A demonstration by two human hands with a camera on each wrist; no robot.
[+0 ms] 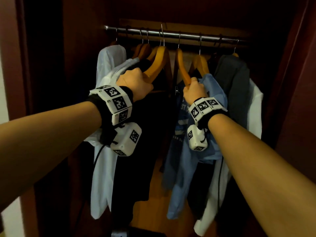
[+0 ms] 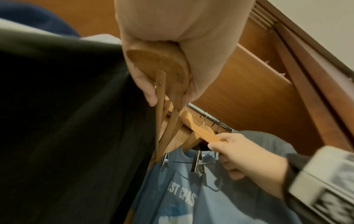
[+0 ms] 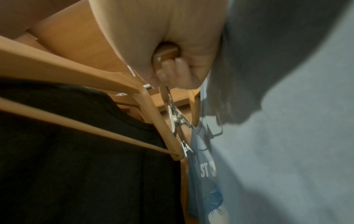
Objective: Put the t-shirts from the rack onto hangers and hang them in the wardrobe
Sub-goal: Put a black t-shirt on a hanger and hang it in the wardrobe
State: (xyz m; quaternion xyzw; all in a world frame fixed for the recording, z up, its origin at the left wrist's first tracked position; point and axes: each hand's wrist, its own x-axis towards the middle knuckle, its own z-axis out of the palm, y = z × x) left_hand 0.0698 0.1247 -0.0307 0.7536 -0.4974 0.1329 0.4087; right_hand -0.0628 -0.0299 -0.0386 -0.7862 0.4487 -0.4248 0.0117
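Inside the wardrobe, a metal rail (image 1: 171,34) carries several wooden hangers. My left hand (image 1: 136,80) grips the shoulder end of a wooden hanger (image 1: 157,62), seen close up as the hanger end (image 2: 159,63), beside a black garment (image 1: 140,151). My right hand (image 1: 193,88) grips the end of another wooden hanger (image 1: 182,65) to the right; the right wrist view shows the fingers (image 3: 172,72) curled round that hanger end (image 3: 166,51). A light blue printed t-shirt (image 1: 193,151) hangs just under and right of the right hand. A gap lies between the two held hangers.
White shirts (image 1: 106,69) hang at the far left and a grey garment (image 1: 236,79) at the far right. Metal trouser clips (image 2: 197,163) dangle between the hangers. Dark wooden wardrobe walls (image 1: 294,82) close in on both sides.
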